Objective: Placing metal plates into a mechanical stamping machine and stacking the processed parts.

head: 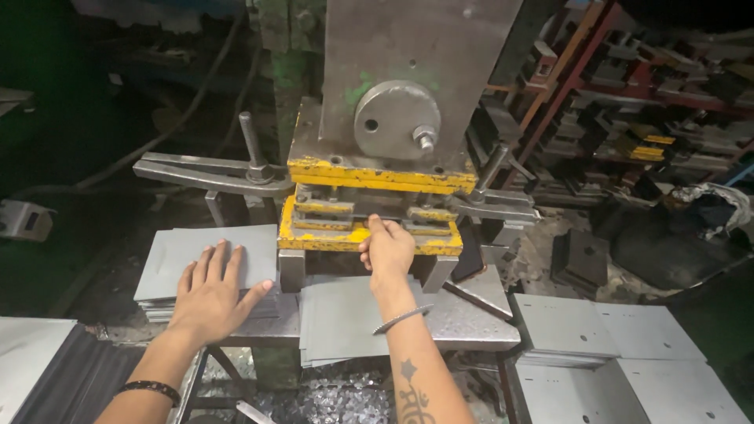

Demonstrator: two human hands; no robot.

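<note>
Two hands worked at a yellow press [369, 228].

The left hand [210, 292] lay flat with fingers spread on a stack [200, 255] of grey metal sheets, left of the press. The stack's long side ran left to right. The right hand [387, 250] reached into the press gap with fingers curled; I cannot tell what it pinched. Under its wrist, another sheet [342, 318] lay flat on the table [471, 326], pointing toward the press. More sheets with holes [597, 330] sat piled at the right.

Left hand [210, 292] flat, fingers [216, 259] spread; right hand [387, 250] forward, fingers curled.
</note>
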